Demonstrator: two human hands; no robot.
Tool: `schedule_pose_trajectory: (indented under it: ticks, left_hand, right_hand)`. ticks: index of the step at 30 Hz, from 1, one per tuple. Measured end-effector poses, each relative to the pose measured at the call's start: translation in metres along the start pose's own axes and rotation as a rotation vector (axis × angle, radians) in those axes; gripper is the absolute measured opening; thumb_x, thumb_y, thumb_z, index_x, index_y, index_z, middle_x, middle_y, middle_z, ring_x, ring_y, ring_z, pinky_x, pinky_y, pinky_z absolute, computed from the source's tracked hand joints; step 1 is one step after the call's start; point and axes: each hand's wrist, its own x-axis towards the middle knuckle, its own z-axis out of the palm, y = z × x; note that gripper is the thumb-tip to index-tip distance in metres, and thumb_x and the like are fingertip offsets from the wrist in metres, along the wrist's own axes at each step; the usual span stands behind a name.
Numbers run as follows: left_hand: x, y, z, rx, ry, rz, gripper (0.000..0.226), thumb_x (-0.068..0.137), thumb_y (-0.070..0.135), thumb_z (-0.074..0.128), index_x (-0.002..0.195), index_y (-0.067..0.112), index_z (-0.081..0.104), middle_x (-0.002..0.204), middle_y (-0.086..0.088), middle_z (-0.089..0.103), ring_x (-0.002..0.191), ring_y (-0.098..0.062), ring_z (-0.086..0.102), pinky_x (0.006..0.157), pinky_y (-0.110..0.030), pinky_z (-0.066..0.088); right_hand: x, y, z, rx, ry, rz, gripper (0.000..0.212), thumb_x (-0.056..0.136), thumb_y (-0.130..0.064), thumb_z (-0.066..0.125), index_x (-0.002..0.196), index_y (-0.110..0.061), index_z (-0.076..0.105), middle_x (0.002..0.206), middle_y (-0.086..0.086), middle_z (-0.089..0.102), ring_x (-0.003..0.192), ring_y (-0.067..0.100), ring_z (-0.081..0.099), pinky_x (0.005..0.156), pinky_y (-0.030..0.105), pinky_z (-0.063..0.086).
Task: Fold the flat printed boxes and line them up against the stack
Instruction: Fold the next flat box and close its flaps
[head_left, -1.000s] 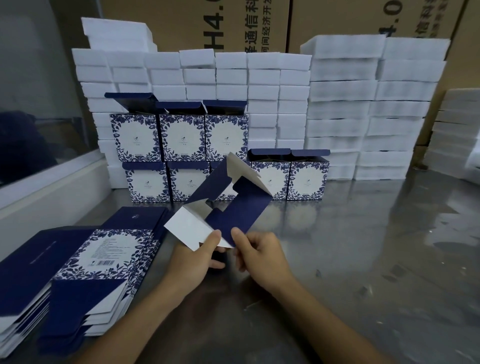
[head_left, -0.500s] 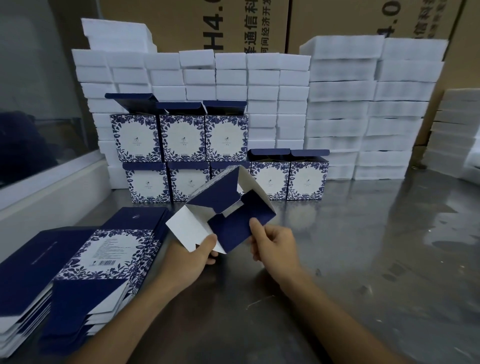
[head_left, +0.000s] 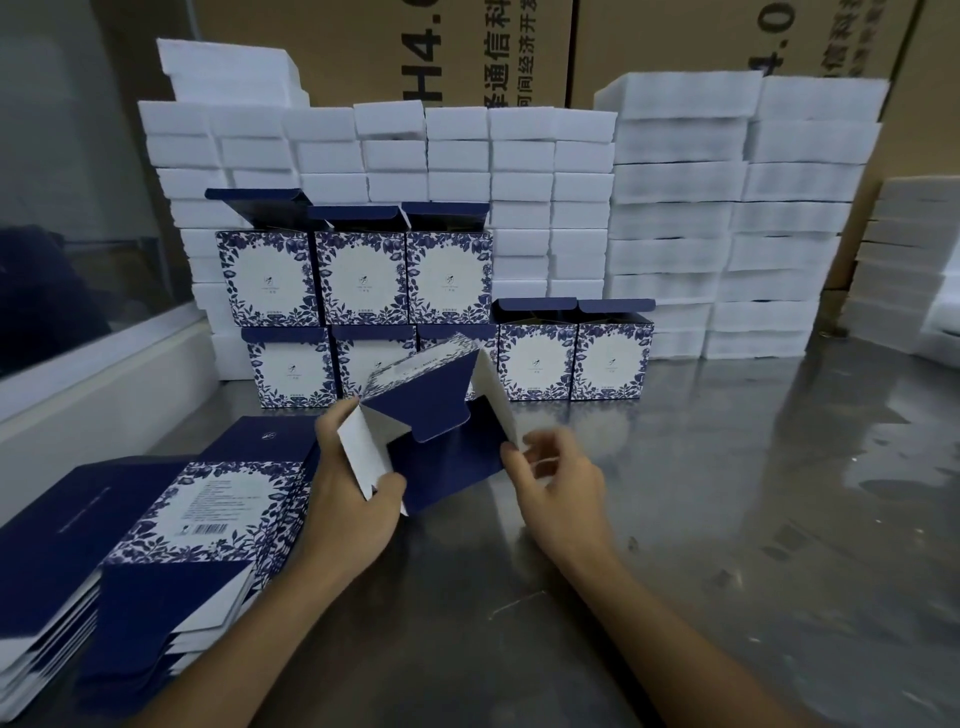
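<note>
A half-formed navy and white printed box (head_left: 441, 441) is tilted in the air above the steel table, its bottom flaps facing me. My left hand (head_left: 353, 499) grips its white side flap, thumb on the front. My right hand (head_left: 561, 483) touches the box's right edge with its fingertips, fingers loosely curled and blurred. A pile of flat printed boxes (head_left: 171, 525) lies at the left. Several folded boxes (head_left: 550, 358) stand in two rows against the white foam stack (head_left: 519, 171), lids up.
The steel table (head_left: 727, 519) stretches to the right. A taller foam stack (head_left: 737, 218) stands at the back right, another (head_left: 909, 260) at the far right. Brown cartons (head_left: 395, 47) rise behind. A white ledge and glass pane (head_left: 78, 208) border the left.
The box has been turned and opened into a squarer shape. My left hand has slid up along its left flap, and my right hand has moved off the front panel to the right edge.
</note>
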Motion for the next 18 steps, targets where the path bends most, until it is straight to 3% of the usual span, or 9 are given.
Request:
schedule_pose_trajectory:
  ticks: [2,4,7,9,11,14,18]
  left_hand:
    - [0.002,0.003,-0.003,-0.009,-0.011,0.062,0.096,0.082,-0.012,0.058,0.131,0.063,0.022,0.128,0.011,0.050,0.104,0.002,0.053,0.069,-0.010,0.043]
    - [0.003,0.005,-0.005,0.004,-0.054,0.082,0.095,0.082,-0.011,0.060,0.131,0.064,0.028,0.135,0.013,0.047,0.114,-0.004,0.053,0.074,-0.013,0.046]
    - [0.001,0.010,-0.002,-0.067,-0.093,0.093,0.072,0.086,-0.003,0.063,0.126,0.054,0.042,0.118,0.040,0.051,0.109,0.012,0.053,0.075,-0.008,0.047]
    - [0.000,0.013,0.000,-0.147,-0.050,0.067,0.048,0.092,0.006,0.059,0.118,0.046,0.050,0.110,0.042,0.055,0.105,0.018,0.053,0.078,-0.008,0.044]
    - [0.001,0.017,-0.001,-0.229,0.000,0.001,0.023,0.088,0.031,0.062,0.109,0.041,0.057,0.104,0.036,0.060,0.100,0.017,0.055,0.080,-0.015,0.042]
    - [0.003,0.019,-0.005,-0.254,0.073,-0.021,0.023,0.079,0.054,0.060,0.097,0.040,0.060,0.100,0.030,0.063,0.100,0.014,0.055,0.082,-0.019,0.039]
    - [0.002,0.022,-0.003,-0.203,0.063,-0.012,0.025,0.079,0.062,0.056,0.091,0.041,0.059,0.101,0.026,0.064,0.100,0.007,0.057,0.082,-0.023,0.040]
  right_hand:
    - [-0.002,-0.002,0.000,0.051,-0.010,-0.083,0.022,0.091,-0.031,0.070,0.108,-0.029,0.057,0.096,-0.012,0.065,0.087,0.008,0.064,0.075,0.036,0.055]
    - [-0.002,-0.003,0.000,0.078,-0.077,-0.165,0.032,0.095,-0.024,0.062,0.126,-0.030,0.056,0.112,-0.012,0.066,0.102,0.006,0.063,0.084,0.039,0.057]
    - [-0.003,-0.007,0.001,0.112,-0.182,-0.237,0.051,0.094,-0.037,0.053,0.144,-0.028,0.051,0.135,-0.013,0.059,0.124,0.000,0.054,0.100,0.027,0.051]
    - [-0.005,-0.007,0.001,0.176,-0.234,-0.231,0.064,0.089,-0.057,0.054,0.147,-0.030,0.047,0.142,-0.016,0.054,0.131,-0.004,0.047,0.104,0.019,0.045]
    - [-0.006,-0.007,0.001,0.235,-0.299,-0.196,0.077,0.083,-0.073,0.055,0.148,-0.032,0.046,0.148,-0.015,0.049,0.137,-0.003,0.042,0.111,0.024,0.039]
    - [-0.006,-0.009,0.002,0.279,-0.298,-0.192,0.075,0.081,-0.083,0.044,0.139,-0.036,0.052,0.144,-0.014,0.054,0.134,-0.004,0.045,0.112,0.026,0.040]
    - [-0.003,-0.014,0.002,0.171,-0.129,-0.184,0.062,0.089,-0.071,0.042,0.119,-0.025,0.069,0.115,-0.012,0.069,0.109,0.004,0.062,0.093,0.034,0.052]
